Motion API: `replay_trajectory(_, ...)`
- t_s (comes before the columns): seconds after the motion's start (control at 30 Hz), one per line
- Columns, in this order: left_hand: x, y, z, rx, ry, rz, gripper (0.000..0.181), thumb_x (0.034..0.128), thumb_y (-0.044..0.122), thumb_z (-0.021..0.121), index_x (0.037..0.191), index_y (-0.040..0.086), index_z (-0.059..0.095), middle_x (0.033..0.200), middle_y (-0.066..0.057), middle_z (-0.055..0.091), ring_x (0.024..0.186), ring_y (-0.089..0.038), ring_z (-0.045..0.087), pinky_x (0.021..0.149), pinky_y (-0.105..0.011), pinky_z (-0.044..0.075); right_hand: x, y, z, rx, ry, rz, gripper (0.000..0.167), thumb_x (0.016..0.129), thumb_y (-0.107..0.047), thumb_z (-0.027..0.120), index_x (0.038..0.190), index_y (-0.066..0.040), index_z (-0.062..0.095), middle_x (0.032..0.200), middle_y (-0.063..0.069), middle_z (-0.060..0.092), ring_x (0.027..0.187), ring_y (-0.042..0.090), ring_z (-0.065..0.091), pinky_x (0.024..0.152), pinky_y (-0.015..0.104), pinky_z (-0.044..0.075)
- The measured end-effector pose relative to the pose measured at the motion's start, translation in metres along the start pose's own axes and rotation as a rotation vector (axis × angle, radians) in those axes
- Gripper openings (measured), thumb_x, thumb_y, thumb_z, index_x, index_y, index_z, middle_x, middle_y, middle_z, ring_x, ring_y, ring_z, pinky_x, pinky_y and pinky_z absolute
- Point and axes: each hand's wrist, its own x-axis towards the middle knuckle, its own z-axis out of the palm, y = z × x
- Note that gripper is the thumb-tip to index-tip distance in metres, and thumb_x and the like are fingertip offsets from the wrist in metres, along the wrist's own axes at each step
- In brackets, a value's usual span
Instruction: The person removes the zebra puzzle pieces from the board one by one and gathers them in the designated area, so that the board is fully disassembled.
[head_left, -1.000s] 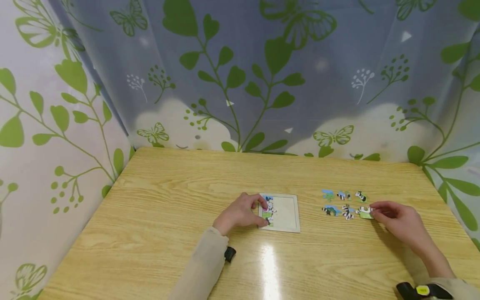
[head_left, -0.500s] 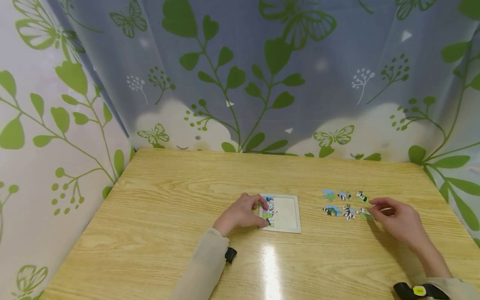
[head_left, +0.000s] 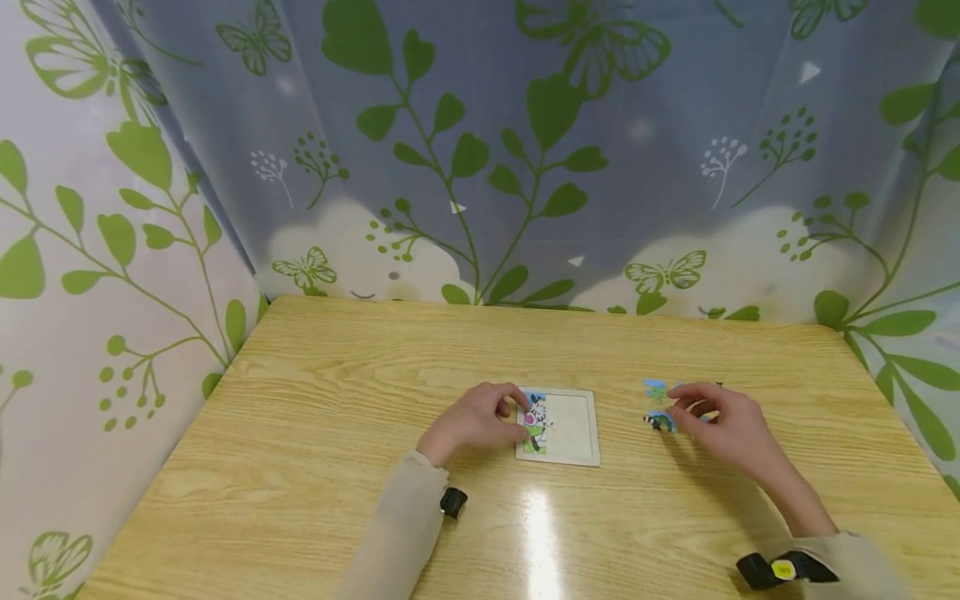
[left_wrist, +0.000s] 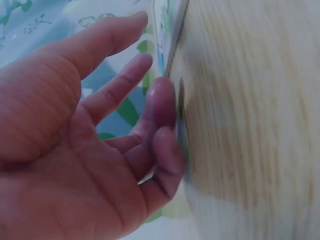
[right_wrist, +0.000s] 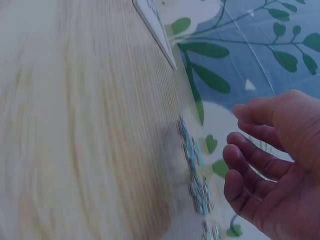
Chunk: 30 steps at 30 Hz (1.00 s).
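A square light puzzle board (head_left: 573,429) lies mid-table, its left strip filled with a zebra picture (head_left: 535,435). At its left edge is my left hand (head_left: 476,423), thumb and index finger spread; in the left wrist view the hand (left_wrist: 100,135) shows an empty palm beside the board's edge (left_wrist: 169,35). My right hand (head_left: 726,425) hovers over the loose puzzle pieces (head_left: 660,422), hiding several of them. Its fingers are loosely bent with nothing visible between them in the right wrist view, where the hand (right_wrist: 280,165) is beside the pieces (right_wrist: 200,192).
The wooden table (head_left: 337,375) carries the board and, to its right, the loose pieces, with a blue-green piece (head_left: 655,389) in the back row. A leaf-patterned curtain (head_left: 480,167) stands behind the table, and a similar one (head_left: 120,250) at the left.
My right hand has moved left from the rightmost front piece to above the middle pieces. My left hand has shifted slightly left, its fingertips drawing back from the picture strip.
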Motion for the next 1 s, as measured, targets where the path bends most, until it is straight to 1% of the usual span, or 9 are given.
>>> replay_trajectory(0.1,0.003,-0.002,-0.003,0.028,0.043,-0.003,0.035,0.0903,0.028,0.078,0.122,0.018,0.065,0.103,-0.006,0.055,0.095,-0.02,0.047,0.083,-0.037,0.04,0.006,-0.009,0.011,0.03,-0.027,-0.004,0.02,0.095,-0.017,0.073,0.113,-0.009,0.073,0.095,0.006,0.073,0.078,-0.002,0.062,0.059,0.024,0.049)
replay_trajectory(0.17,0.005,-0.004,-0.004,0.034,0.055,0.008,0.039,0.0908,0.027,0.078,0.125,0.016,0.064,0.105,-0.007,0.056,0.095,-0.02,0.048,0.084,-0.037,0.041,0.01,-0.015,0.018,0.045,-0.041,-0.012,0.02,0.095,-0.018,0.074,0.113,-0.008,0.073,0.094,0.005,0.073,0.078,0.0,0.063,0.061,0.024,0.05)
replay_trajectory(0.23,0.008,-0.006,-0.005,0.038,0.052,0.027,0.042,0.0907,0.027,0.078,0.128,0.016,0.062,0.105,-0.008,0.056,0.095,-0.019,0.048,0.084,-0.037,0.041,0.014,-0.021,0.026,0.066,-0.059,-0.022,0.021,0.095,-0.018,0.074,0.113,-0.008,0.073,0.095,0.005,0.073,0.079,0.003,0.064,0.062,0.025,0.051)
replay_trajectory(0.33,0.01,-0.008,-0.005,0.048,0.028,0.044,0.047,0.0906,0.028,0.078,0.132,0.016,0.06,0.108,-0.007,0.055,0.096,-0.019,0.048,0.086,-0.037,0.043,0.019,-0.029,0.036,0.084,-0.075,-0.047,0.021,0.095,-0.016,0.073,0.113,-0.007,0.073,0.095,0.005,0.073,0.08,0.005,0.065,0.065,0.025,0.053)
replay_trajectory(0.43,0.012,-0.008,-0.005,0.072,0.014,0.051,0.051,0.0894,0.029,0.079,0.135,0.018,0.058,0.111,-0.005,0.054,0.099,-0.019,0.048,0.09,-0.037,0.044,0.023,-0.037,0.046,0.1,-0.099,-0.066,0.02,0.094,-0.015,0.073,0.113,-0.007,0.073,0.095,0.004,0.073,0.081,0.007,0.066,0.067,0.025,0.054)
replay_trajectory(0.53,0.014,-0.008,-0.004,0.091,0.014,0.05,0.053,0.089,0.03,0.079,0.136,0.018,0.058,0.111,-0.005,0.055,0.1,-0.019,0.048,0.091,-0.038,0.045,0.027,-0.045,0.054,0.119,-0.127,-0.07,0.019,0.094,-0.015,0.074,0.112,-0.008,0.074,0.094,0.003,0.073,0.081,0.01,0.066,0.067,0.025,0.053)
replay_trajectory(0.7,0.016,-0.007,-0.004,0.093,0.021,0.02,0.053,0.088,0.03,0.081,0.134,0.017,0.059,0.108,-0.004,0.055,0.1,-0.02,0.048,0.089,-0.037,0.043,0.035,-0.057,0.069,0.149,-0.175,-0.064,0.018,0.094,-0.015,0.074,0.11,-0.008,0.074,0.091,0.003,0.072,0.08,0.013,0.066,0.066,0.025,0.052)
replay_trajectory(0.8,0.016,-0.006,-0.004,0.082,0.025,-0.001,0.053,0.087,0.03,0.082,0.133,0.017,0.059,0.109,-0.004,0.055,0.1,-0.02,0.048,0.088,-0.037,0.043,0.039,-0.063,0.078,0.158,-0.203,-0.071,0.018,0.094,-0.015,0.074,0.11,-0.008,0.074,0.09,0.002,0.072,0.08,0.013,0.065,0.068,0.025,0.053)
replay_trajectory(1.0,0.017,-0.005,-0.003,0.078,0.028,-0.01,0.054,0.0867,0.03,0.082,0.133,0.017,0.059,0.11,-0.005,0.055,0.101,-0.02,0.049,0.09,-0.038,0.044,0.045,-0.071,0.094,0.148,-0.251,-0.095,0.017,0.094,-0.015,0.074,0.109,-0.009,0.074,0.093,0.001,0.071,0.083,0.011,0.063,0.073,0.024,0.054)
